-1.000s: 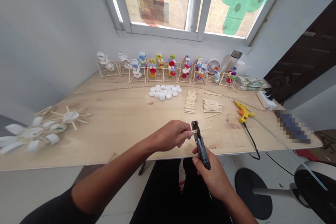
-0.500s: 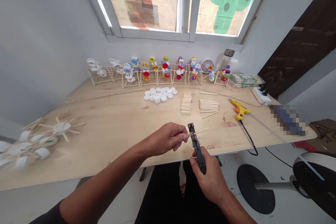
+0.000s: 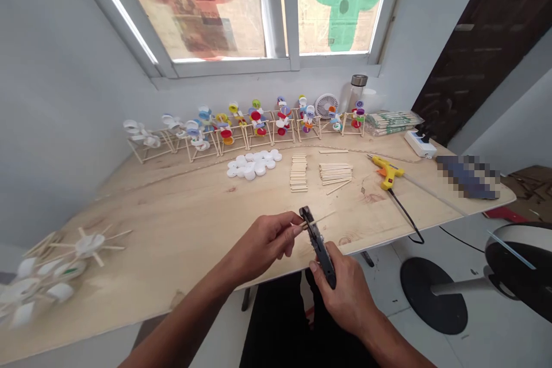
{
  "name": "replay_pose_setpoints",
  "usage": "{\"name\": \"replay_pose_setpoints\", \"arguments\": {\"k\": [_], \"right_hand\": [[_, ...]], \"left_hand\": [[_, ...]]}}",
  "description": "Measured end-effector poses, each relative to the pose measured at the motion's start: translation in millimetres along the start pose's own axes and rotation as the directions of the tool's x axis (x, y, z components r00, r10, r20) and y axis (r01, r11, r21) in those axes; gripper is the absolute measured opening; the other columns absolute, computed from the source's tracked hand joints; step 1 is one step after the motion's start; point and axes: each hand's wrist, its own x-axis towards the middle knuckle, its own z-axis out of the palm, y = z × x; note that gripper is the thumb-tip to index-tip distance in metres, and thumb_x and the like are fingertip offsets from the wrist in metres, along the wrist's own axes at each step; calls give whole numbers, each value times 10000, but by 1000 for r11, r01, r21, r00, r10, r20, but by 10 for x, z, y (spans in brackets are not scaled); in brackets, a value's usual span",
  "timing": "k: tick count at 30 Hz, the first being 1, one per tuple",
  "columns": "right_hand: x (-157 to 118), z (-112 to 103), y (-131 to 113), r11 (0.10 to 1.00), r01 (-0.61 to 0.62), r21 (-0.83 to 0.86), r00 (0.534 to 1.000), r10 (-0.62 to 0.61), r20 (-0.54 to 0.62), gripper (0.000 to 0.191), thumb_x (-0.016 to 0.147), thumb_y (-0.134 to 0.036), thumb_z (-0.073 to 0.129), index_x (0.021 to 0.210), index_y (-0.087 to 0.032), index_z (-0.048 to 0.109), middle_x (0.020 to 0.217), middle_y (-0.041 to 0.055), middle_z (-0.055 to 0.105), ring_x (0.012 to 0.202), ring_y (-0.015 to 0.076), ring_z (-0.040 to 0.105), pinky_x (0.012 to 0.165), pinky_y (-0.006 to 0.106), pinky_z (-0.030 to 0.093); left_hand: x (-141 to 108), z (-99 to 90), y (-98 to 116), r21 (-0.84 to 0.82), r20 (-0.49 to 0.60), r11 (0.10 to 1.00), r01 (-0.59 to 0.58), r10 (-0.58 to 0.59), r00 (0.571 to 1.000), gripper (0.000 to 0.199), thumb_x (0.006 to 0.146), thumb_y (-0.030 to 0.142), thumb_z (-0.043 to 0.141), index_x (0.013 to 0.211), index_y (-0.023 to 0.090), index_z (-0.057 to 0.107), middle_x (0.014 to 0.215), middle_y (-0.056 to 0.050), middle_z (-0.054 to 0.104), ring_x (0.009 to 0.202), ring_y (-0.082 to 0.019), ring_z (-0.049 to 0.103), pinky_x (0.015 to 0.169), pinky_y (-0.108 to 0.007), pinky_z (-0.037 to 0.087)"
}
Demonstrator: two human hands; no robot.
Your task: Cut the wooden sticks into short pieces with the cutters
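My left hand (image 3: pixel 271 241) pinches a thin wooden stick (image 3: pixel 323 218) near one end, over the front part of the table. My right hand (image 3: pixel 345 282) is wrapped round the handles of a dark cutting plier (image 3: pixel 318 244). The plier's jaws sit across the stick, just beyond my left fingertips, and the stick's free end points right. Behind the hands lie two piles of short sticks, a left pile (image 3: pixel 298 173) and a right pile (image 3: pixel 335 173). White bottle caps (image 3: pixel 253 164) are grouped to the left of them.
A yellow glue gun (image 3: pixel 387 172) rests at the right, its black cord hanging over the edge. Small stick frames with coloured cap wheels (image 3: pixel 254 121) line the back, near a small fan (image 3: pixel 326 106) and a bottle (image 3: pixel 357 89). A power strip (image 3: pixel 420 144) and wheel parts (image 3: pixel 89 246) are on the table.
The camera view has turned slightly, so the table's contents sit farther left. Both hands keep their grips, and the plier's jaws stay on the stick.
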Motion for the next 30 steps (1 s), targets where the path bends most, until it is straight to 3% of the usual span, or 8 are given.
{"name": "replay_pose_setpoints", "arguments": {"k": [4, 7, 10, 13, 16, 18, 24, 30], "right_hand": [[-5, -11, -22, 1000, -9, -9, 1000, 10, 15, 158, 848, -341, 399, 761, -211, 425, 610, 1, 576, 556, 169, 555, 524, 234, 324], [6, -24, -48, 999, -21, 27, 999, 20, 30, 159, 848, -338, 399, 754, -213, 424, 613, 2, 577, 565, 168, 557, 526, 232, 326], [40, -41, -70, 997, -32, 64, 999, 29, 41, 160, 846, -336, 403, 749, -214, 437, 599, -5, 568, 555, 163, 548, 518, 231, 322], [79, -57, -88, 995, -39, 90, 998, 34, 52, 159, 839, -341, 417, 751, -214, 455, 583, -13, 558, 538, 159, 537, 507, 230, 314], [119, -63, -107, 994, -48, 102, 997, 42, 62, 157, 829, -344, 433, 748, -215, 468, 573, -14, 555, 528, 160, 535, 493, 229, 304], [154, -59, -121, 996, -47, 76, 997, 43, 57, 156, 825, -341, 438, 739, -214, 468, 564, -15, 554, 520, 160, 534, 492, 231, 299], [315, -9, -131, 997, 9, -70, 1000, -8, 19, 154, 834, -345, 418, 766, -212, 452, 592, 2, 586, 557, 181, 569, 534, 247, 307], [442, 62, -104, 996, 22, -85, 999, -19, 38, 144, 831, -336, 417, 774, -208, 450, 624, 16, 599, 574, 184, 569, 533, 249, 308]], "left_hand": [[-53, 46, 7, 86, -123, 996, -39, 50, 991, 273, 887, 367, 338, 857, 174, 528, 668, -1, 581, 564, -95, 521, 559, -202, 424], [-80, 129, -17, 302, -241, 949, -85, 163, 957, 214, 889, 307, 347, 849, 187, 519, 702, -3, 602, 585, -102, 542, 577, -207, 420], [-74, 234, -86, 588, -328, 800, -121, 372, 869, 172, 884, 228, 354, 935, 186, 513, 742, -18, 619, 638, -122, 569, 571, -213, 396], [-32, 291, -184, 804, -301, 588, -92, 534, 790, 166, 866, 170, 391, 980, 171, 511, 706, -16, 606, 597, -121, 553, 522, -216, 349], [31, 273, -273, 906, -248, 420, -50, 625, 740, 149, 845, 142, 426, 955, 155, 525, 599, 8, 546, 511, -112, 493, 481, -230, 297], [75, 236, -316, 930, -232, 365, -41, 669, 706, 122, 839, 139, 433, 913, 151, 529, 566, 16, 516, 483, -106, 463, 471, -239, 275], [176, 126, -383, 919, -245, 389, -66, 693, 678, 115, 839, 126, 422, 896, 153, 519, 559, 21, 492, 472, -96, 429, 468, -244, 254], [255, 105, -495, 893, -294, 447, -62, 682, 670, 100, 819, 99, 433, 871, 148, 503, 543, 30, 453, 469, -100, 397, 471, -242, 258]]}}
